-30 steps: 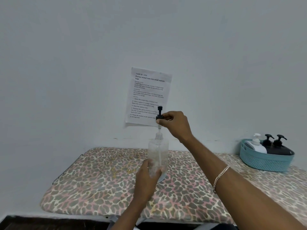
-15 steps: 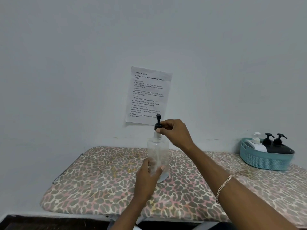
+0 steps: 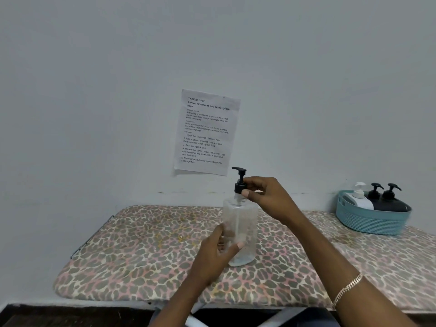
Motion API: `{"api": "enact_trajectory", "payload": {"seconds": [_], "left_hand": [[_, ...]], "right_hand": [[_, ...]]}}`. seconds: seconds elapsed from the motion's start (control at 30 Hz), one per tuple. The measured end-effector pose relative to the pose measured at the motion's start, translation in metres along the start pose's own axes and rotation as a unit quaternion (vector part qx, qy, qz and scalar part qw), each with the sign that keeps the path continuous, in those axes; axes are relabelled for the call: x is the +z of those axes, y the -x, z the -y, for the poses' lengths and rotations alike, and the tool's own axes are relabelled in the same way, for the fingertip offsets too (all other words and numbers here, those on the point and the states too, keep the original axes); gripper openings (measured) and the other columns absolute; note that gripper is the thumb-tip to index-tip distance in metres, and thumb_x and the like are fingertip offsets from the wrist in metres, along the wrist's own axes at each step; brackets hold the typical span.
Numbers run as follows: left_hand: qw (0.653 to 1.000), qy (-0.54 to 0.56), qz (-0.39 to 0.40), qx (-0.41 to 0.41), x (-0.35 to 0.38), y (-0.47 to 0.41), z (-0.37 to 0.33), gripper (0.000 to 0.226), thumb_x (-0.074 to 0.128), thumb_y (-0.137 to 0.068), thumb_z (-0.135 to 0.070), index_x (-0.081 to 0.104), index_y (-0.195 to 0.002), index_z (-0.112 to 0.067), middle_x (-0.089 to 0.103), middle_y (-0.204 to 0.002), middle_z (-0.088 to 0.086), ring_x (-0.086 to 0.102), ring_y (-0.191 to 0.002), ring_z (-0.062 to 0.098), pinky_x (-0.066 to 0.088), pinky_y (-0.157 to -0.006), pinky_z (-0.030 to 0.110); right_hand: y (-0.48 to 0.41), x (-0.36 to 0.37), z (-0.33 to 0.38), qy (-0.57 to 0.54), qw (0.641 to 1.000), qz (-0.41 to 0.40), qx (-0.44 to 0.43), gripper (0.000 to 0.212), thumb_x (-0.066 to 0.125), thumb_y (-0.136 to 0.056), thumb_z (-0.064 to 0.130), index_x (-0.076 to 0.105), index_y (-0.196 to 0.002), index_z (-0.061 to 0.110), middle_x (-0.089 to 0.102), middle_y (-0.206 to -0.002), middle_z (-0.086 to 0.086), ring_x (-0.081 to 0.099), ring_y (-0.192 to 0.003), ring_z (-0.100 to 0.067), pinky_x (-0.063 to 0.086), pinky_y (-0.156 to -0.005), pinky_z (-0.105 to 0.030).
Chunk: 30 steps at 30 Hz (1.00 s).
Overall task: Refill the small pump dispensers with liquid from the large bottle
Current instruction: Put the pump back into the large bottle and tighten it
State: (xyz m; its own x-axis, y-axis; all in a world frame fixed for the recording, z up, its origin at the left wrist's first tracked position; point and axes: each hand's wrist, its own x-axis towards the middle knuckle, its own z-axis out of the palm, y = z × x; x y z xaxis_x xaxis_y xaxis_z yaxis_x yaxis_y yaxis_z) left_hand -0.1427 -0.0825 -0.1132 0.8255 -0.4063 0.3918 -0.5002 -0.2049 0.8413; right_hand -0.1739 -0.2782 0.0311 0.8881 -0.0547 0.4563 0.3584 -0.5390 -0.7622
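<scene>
A clear plastic bottle (image 3: pixel 243 223) stands upright on the leopard-print board (image 3: pixel 146 251), near its middle. My left hand (image 3: pixel 215 253) grips the bottle's lower part from the left. A black pump head (image 3: pixel 240 182) sits at the bottle's neck, its spout pointing left. My right hand (image 3: pixel 264 197) pinches the pump's collar from the right. The bottle looks nearly empty, with a little liquid at the bottom.
A teal basket (image 3: pixel 370 220) stands at the back right of the board. It holds a white pump dispenser (image 3: pixel 359 197) and two black pump dispensers (image 3: pixel 387 199). A printed sheet (image 3: pixel 207 131) hangs on the wall behind the bottle.
The pump head, lifted above the neck a second ago, has come down onto the neck. Its spout has turned to point left. My left hand keeps its hold on the bottle.
</scene>
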Motion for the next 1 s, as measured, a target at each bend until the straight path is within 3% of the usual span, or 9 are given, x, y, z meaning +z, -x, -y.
{"api": "enact_trajectory", "payload": {"seconds": [0.07,0.2,0.37,0.47,0.63,0.7,0.83,1.0], "left_hand": [[0.999,0.007,0.038,0.001,0.0,0.003,-0.005,0.059,0.072,-0.094,-0.059,0.05,-0.146,-0.044,0.07,-0.128,-0.023,0.067,-0.114,-0.004,0.056,-0.096,0.023],[0.997,0.008,0.082,0.004,-0.001,0.006,-0.011,0.055,0.069,-0.098,-0.052,0.044,-0.147,-0.052,0.067,-0.132,-0.027,0.065,-0.118,-0.006,0.051,-0.093,0.01],[0.995,0.009,0.099,-0.01,0.0,0.005,-0.01,0.054,0.066,-0.1,-0.052,0.038,-0.144,-0.066,0.066,-0.136,-0.025,0.064,-0.122,-0.003,0.053,-0.103,0.026],[0.994,0.011,0.106,-0.013,-0.001,0.005,-0.008,0.059,0.065,-0.1,-0.053,0.036,-0.151,-0.061,0.064,-0.14,-0.023,0.064,-0.124,0.001,0.054,-0.107,0.04],[0.994,0.011,0.113,-0.013,-0.002,0.004,-0.008,0.061,0.062,-0.103,-0.047,0.034,-0.156,-0.053,0.064,-0.14,-0.022,0.064,-0.124,0.0,0.054,-0.108,0.041],[0.994,0.01,0.112,-0.015,-0.002,0.003,-0.008,0.06,0.062,-0.102,-0.048,0.035,-0.155,-0.054,0.065,-0.139,-0.022,0.065,-0.123,0.001,0.055,-0.106,0.042],[0.994,0.013,0.108,-0.014,-0.001,0.002,-0.006,0.056,0.063,-0.101,-0.051,0.038,-0.15,-0.06,0.066,-0.138,-0.022,0.066,-0.122,0.002,0.056,-0.105,0.043],[0.994,0.013,0.103,-0.016,0.0,0.002,-0.006,0.055,0.063,-0.1,-0.051,0.037,-0.147,-0.064,0.065,-0.137,-0.024,0.065,-0.121,0.0,0.055,-0.106,0.041]], "right_hand": [[0.01,-0.008,-0.005,-0.01,1.0,0.012,-0.001,0.03,0.068,-0.1,0.011,0.074,-0.126,0.023,0.079,-0.114,0.012,0.071,-0.112,-0.002,0.053,-0.102,-0.031],[0.023,-0.021,-0.011,-0.029,0.999,0.034,0.0,0.031,0.064,-0.103,0.009,0.071,-0.127,0.028,0.078,-0.119,0.011,0.068,-0.12,-0.002,0.05,-0.105,-0.027],[0.025,-0.027,-0.012,-0.026,0.997,0.07,-0.008,0.036,0.059,-0.106,0.01,0.064,-0.137,0.027,0.074,-0.129,0.011,0.064,-0.127,-0.002,0.047,-0.108,-0.028],[0.023,-0.027,-0.015,-0.04,0.994,0.102,0.0,0.04,0.055,-0.108,0.009,0.059,-0.145,0.022,0.073,-0.131,0.007,0.062,-0.131,-0.005,0.046,-0.108,-0.024],[0.017,-0.029,-0.014,-0.083,0.987,0.14,0.008,0.039,0.053,-0.107,0.005,0.059,-0.143,0.017,0.072,-0.134,0.001,0.064,-0.128,-0.008,0.05,-0.096,-0.012],[0.015,-0.029,-0.01,-0.093,0.986,0.137,0.017,0.036,0.058,-0.105,0.008,0.063,-0.14,0.014,0.072,-0.134,0.002,0.066,-0.126,-0.009,0.05,-0.095,-0.015],[0.012,-0.025,-0.008,-0.066,0.993,0.094,0.001,0.032,0.065,-0.102,0.015,0.069,-0.134,0.012,0.075,-0.128,0.006,0.068,-0.123,-0.006,0.048,-0.108,-0.031],[0.013,-0.021,-0.011,-0.07,0.988,0.135,0.006,0.039,0.052,-0.109,0.009,0.054,-0.147,0.016,0.075,-0.128,0.003,0.063,-0.13,-0.007,0.045,-0.106,-0.024]]}}
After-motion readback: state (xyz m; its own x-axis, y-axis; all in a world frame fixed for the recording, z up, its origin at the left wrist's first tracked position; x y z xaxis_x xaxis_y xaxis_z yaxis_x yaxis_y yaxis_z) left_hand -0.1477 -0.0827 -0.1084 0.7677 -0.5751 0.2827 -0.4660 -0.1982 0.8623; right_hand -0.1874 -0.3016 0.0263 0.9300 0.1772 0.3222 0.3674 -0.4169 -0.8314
